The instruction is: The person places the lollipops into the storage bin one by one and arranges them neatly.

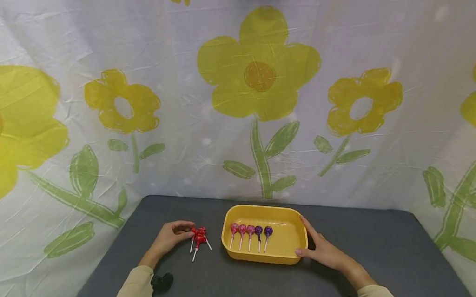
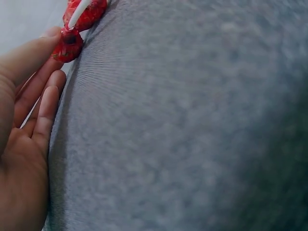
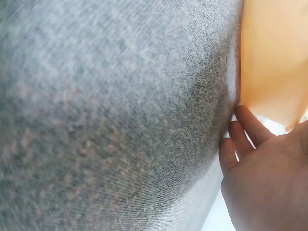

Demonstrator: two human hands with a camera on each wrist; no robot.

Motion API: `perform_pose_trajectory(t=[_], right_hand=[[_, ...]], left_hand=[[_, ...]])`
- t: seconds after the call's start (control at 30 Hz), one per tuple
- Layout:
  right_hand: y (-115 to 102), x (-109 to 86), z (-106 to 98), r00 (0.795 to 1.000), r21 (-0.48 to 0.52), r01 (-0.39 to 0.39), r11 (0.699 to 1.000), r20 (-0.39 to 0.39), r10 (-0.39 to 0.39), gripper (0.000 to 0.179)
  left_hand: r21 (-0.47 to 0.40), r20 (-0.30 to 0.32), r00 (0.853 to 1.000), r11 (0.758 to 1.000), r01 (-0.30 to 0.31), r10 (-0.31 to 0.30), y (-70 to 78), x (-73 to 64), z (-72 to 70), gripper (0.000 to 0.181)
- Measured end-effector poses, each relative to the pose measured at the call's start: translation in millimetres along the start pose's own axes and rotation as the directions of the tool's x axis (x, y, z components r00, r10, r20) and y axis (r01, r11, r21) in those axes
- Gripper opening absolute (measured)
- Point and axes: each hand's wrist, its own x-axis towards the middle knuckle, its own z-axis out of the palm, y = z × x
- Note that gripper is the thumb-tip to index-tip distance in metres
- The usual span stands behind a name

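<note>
At the left, my left hand (image 1: 173, 237) reaches a small cluster of red-wrapped lollipops (image 1: 200, 239) with white sticks lying on the table. Thumb and forefinger pinch the wrapped head of one red lollipop (image 2: 69, 45), as the left wrist view shows. My right hand (image 1: 327, 252) spreads along the right end of a yellow tray (image 1: 284, 259), thumb at the near rim and forefinger at the far corner. In the right wrist view its fairly straight fingers (image 3: 251, 126) touch the tray's outer wall. Inside the tray, three pink lollipops (image 1: 242, 230) and two purple lollipops (image 1: 268, 231) lie in a row, sticks toward me.
A dark grey cloth-covered table (image 1: 252, 289) lies under everything. Behind its far edge hangs a white curtain (image 1: 187, 154) with yellow flowers. The row of lollipops takes up the tray's left and middle part; its bare floor shows at the right.
</note>
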Motion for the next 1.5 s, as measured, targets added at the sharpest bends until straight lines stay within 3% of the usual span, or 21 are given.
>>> perform_pose_trajectory(t=[0.9, 1.2, 1.5], right_hand=[[1.1, -0.1, 0.0, 1.000, -0.003, 0.003, 1.000, 0.001, -0.003, 0.102], [1.6, 0.6, 1.2, 1.000, -0.007, 0.010, 1.000, 0.000, -0.010, 0.102], [1.2, -0.3, 0.3, 1.000, 0.001, 0.008, 1.000, 0.001, -0.008, 0.102]], left_hand=[[0.065, 0.013, 0.999, 0.997, -0.040, 0.039, 5.0, -1.8, -1.2, 0.028], [0.022, 0.047, 0.999, 1.000, -0.022, 0.021, 5.1, 1.2, -6.4, 0.031], [-0.014, 0.109, 0.993, 0.999, -0.048, 0.050, 27.2, 6.9, -17.5, 0.036]])
